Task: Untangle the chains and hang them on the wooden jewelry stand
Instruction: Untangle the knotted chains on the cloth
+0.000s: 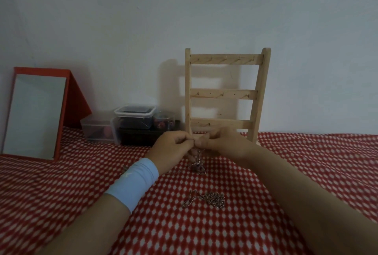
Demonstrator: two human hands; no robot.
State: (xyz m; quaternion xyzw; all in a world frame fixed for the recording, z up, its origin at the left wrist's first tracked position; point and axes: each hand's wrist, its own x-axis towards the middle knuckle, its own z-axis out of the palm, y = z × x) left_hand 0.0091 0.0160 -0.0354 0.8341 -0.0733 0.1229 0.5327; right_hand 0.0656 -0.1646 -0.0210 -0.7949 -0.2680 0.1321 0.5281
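While left hand (172, 145) and right hand (226, 144) pinch a chain (198, 157), fingers (184, 139) clamped, red dotted cloth (61, 193), pale wall (122, 19)

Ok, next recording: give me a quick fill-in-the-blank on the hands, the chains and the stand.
1. The left hand and right hand pinch the same ____.
2. A loose chain lies bunched on the red-and-white ____.
3. The hooks of the wooden jewelry stand hold ____ chains.
4. The light blue band sits on the ____ wrist.
Missing words: chain; cloth; no; left.
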